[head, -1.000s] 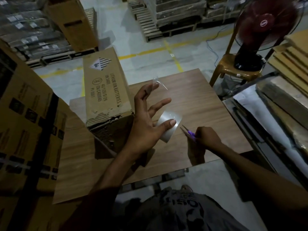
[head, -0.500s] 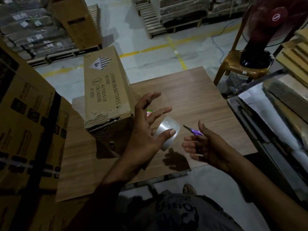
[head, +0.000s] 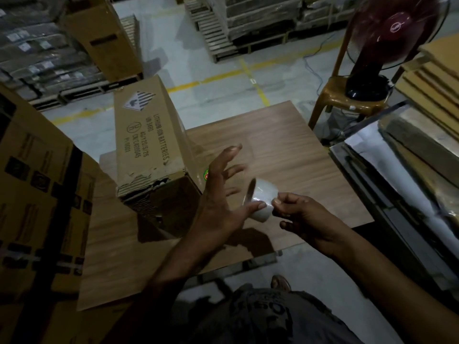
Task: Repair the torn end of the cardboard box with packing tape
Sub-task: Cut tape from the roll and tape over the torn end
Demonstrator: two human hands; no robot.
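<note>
A long cardboard box (head: 149, 135) printed "lithium ion batteries" lies on the wooden table (head: 285, 150). Its near end (head: 151, 187) is torn and ragged. Just right of that end, my left hand (head: 218, 209) is spread wide, with a cut strip of clear packing tape (head: 264, 198) stuck between its thumb and upper fingers. My right hand (head: 303, 214) pinches the strip's lower edge by thumb and forefinger. A green and red bit of what may be the tape roll (head: 206, 174) peeks out behind my left hand. No scissors are in sight.
Stacked printed cartons (head: 37, 194) crowd the table's left side. A red fan (head: 387, 45) stands on a plastic chair (head: 347, 100) at the far right. Flat cardboard sheets (head: 434, 78) and shiny foil sheets (head: 397, 182) lie on the right. Pallets (head: 213, 33) stand beyond.
My right hand has let go of the purple scissors and come up to pinch the tape strip. My left hand stayed beside the torn end with the strip.
</note>
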